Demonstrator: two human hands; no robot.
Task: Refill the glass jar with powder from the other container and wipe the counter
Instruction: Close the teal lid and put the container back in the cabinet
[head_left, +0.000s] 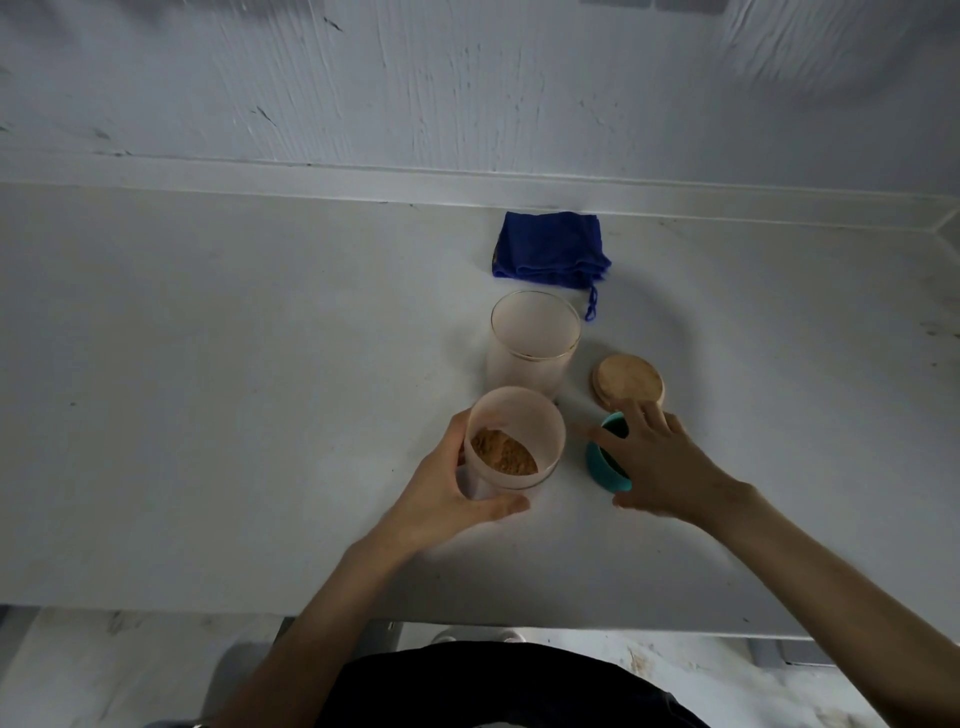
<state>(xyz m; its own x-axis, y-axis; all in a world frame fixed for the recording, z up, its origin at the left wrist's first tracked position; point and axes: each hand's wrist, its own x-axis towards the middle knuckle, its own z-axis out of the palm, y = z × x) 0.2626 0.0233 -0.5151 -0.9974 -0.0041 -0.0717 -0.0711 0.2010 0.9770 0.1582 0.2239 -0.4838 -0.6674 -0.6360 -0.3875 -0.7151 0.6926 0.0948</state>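
An open frosted plastic container (511, 441) with brown powder at its bottom stands on the white counter (234, 364). My left hand (452, 493) is wrapped around its lower side. Just behind it stands the glass jar (532, 343), open and looking empty. My right hand (654, 462) lies over a teal lid (602, 465) that is tipped on the counter, fingers spread on it. A round wooden lid (627, 385) lies flat just beyond that hand. A folded blue cloth (550, 254) rests near the back wall, behind the jar.
The counter runs to a low white backsplash (467, 182) at the rear and a corner at the far right. Its front edge (156, 608) is close to my body, with floor below.
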